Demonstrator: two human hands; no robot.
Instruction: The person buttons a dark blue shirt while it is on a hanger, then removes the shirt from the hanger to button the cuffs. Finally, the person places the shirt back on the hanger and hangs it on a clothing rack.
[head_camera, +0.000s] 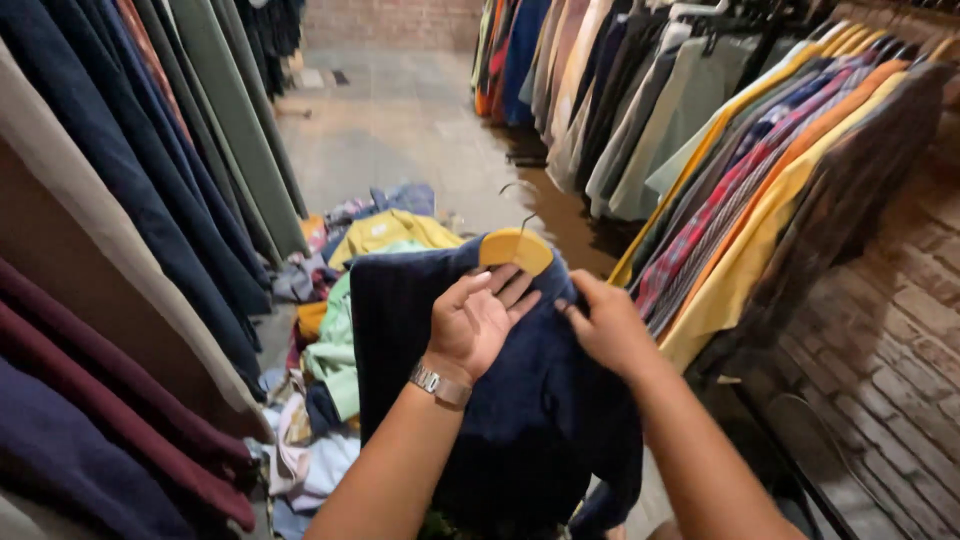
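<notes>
Dark navy ribbed garment (500, 400) on yellow wooden hanger (515, 249) gripped by left hand (478, 322) and right hand (605, 325) fingers, heap of mixed clothes (340, 330) at nine o'clock, rail of hung shirts (760, 170) at two o'clock.

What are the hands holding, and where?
Both the left hand and right hand grip a dark navy garment near its top, on a yellow wooden hanger.

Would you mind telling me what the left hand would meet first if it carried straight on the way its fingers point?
Probably the yellow hanger: the left hand points up at it, fingertips almost touching; depth is unclear.
</notes>
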